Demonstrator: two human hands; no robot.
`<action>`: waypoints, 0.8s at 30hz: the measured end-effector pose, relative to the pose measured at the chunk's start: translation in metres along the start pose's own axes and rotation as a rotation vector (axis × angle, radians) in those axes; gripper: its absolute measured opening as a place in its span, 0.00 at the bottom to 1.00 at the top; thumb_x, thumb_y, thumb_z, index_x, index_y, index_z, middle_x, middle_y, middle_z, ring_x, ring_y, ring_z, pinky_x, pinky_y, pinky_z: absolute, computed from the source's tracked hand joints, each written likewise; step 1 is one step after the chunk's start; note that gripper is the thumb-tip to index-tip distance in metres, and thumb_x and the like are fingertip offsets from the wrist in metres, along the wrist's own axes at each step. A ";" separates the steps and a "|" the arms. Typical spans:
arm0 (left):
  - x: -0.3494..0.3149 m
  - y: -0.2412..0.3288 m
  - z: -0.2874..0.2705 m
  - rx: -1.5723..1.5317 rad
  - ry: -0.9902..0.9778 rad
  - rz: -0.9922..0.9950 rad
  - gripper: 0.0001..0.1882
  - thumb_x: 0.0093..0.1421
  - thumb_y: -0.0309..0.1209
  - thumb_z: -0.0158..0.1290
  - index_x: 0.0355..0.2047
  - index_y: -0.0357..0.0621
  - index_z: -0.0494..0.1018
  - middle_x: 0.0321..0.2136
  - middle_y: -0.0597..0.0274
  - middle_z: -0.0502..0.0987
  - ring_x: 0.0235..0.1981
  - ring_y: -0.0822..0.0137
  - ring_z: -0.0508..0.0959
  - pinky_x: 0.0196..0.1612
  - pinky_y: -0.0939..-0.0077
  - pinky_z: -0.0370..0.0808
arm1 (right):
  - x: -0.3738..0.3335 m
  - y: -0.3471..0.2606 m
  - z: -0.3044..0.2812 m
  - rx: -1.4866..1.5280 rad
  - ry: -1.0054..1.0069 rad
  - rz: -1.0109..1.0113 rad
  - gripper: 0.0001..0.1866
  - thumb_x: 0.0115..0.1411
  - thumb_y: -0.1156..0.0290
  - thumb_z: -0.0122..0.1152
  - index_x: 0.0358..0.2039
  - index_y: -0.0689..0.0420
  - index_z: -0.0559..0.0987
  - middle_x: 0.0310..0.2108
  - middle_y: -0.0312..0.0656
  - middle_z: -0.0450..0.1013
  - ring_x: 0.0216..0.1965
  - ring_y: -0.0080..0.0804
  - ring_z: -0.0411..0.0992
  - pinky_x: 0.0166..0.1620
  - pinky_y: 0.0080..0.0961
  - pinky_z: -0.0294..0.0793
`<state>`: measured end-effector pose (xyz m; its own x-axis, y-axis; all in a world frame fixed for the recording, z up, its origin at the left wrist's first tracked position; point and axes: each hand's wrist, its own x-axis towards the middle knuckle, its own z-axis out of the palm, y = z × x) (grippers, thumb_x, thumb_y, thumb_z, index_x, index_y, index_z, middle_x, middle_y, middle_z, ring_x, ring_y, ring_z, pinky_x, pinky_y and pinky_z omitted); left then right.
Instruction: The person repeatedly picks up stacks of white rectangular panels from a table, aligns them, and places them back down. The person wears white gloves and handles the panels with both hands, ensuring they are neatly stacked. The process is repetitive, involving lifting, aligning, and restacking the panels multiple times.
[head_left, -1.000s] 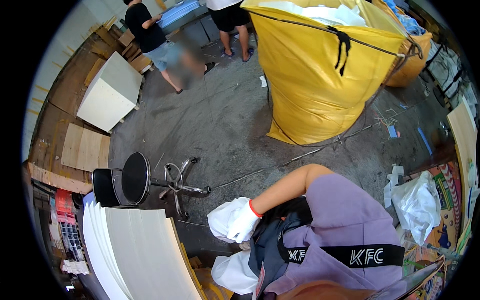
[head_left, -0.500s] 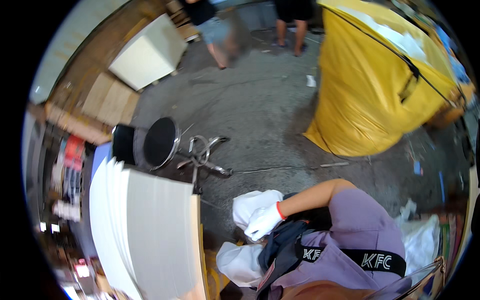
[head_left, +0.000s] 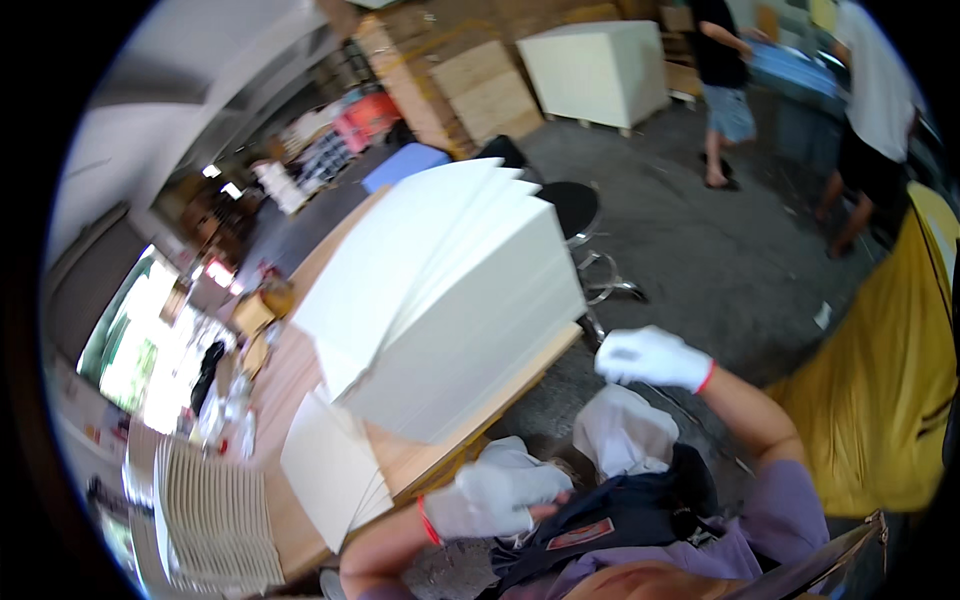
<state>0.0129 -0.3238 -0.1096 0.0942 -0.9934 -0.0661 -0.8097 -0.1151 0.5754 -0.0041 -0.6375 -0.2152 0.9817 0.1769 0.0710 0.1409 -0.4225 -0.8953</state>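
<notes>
Both my hands wear white gloves with red cuffs. In front of my body, my left hand [head_left: 495,498] is open, its fingers stretched out to the right and a bare fingertip showing; nothing is visible in it. My right hand [head_left: 655,360] hangs over the floor beyond my lap, fingers curled together, with nothing seen in them. It is near the corner of a tall stack of white sheets [head_left: 480,320], whose top sheets are fanned out. A few loose cream sheets [head_left: 335,470] lie on the wooden table [head_left: 410,460], close to my left hand.
Another pile of curved sheets [head_left: 215,520] sits at the table's near left. A black round stool [head_left: 570,212] stands behind the big stack. A yellow bulk bag [head_left: 870,370] is at the right. Two people stand at the back right, near a white block on a pallet [head_left: 595,75].
My view has swung left, bringing the table and sheets into the middle. My right hand has lifted away from my lap, and my left hand has come into sight.
</notes>
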 end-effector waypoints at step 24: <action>0.135 -0.127 -0.189 0.385 0.557 -0.459 0.10 0.58 0.35 0.55 0.40 0.52 0.79 0.35 0.60 0.77 0.38 0.62 0.77 0.42 0.67 0.72 | 0.154 -0.101 -0.101 -1.062 0.548 -0.309 0.23 0.63 0.45 0.50 0.28 0.51 0.80 0.25 0.44 0.75 0.31 0.43 0.76 0.35 0.39 0.74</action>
<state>0.2377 -0.4430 -0.0376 0.6569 -0.7126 0.2463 -0.7530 -0.6033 0.2627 0.1463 -0.6573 -0.0695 0.7766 0.1096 0.6204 0.1593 -0.9869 -0.0250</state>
